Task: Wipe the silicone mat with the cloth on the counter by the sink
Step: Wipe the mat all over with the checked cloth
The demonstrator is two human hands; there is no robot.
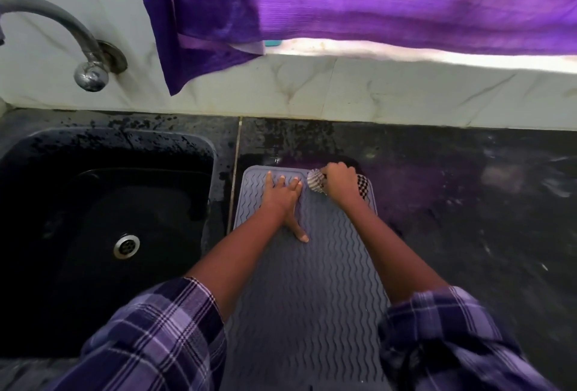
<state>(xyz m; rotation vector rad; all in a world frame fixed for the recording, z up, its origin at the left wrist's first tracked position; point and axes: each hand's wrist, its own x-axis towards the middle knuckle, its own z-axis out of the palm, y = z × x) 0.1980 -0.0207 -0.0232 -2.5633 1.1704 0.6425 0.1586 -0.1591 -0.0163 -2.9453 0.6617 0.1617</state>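
Note:
A grey silicone mat [315, 266] with wavy ridges lies flat on the dark counter, just right of the sink. My left hand [282, 195] presses flat on the mat's far left part, fingers spread, thumb pointing back toward me. My right hand [338, 180] is closed around a bunched black-and-white checked cloth [316, 182] at the mat's far right corner. The cloth sticks out on both sides of the fist and touches the mat.
A black sink [103, 222] with a metal drain lies to the left, a curved tap [90, 56] above it. The dark wet counter [468, 203] stretches right. A purple curtain [343, 0] hangs over the tiled back wall.

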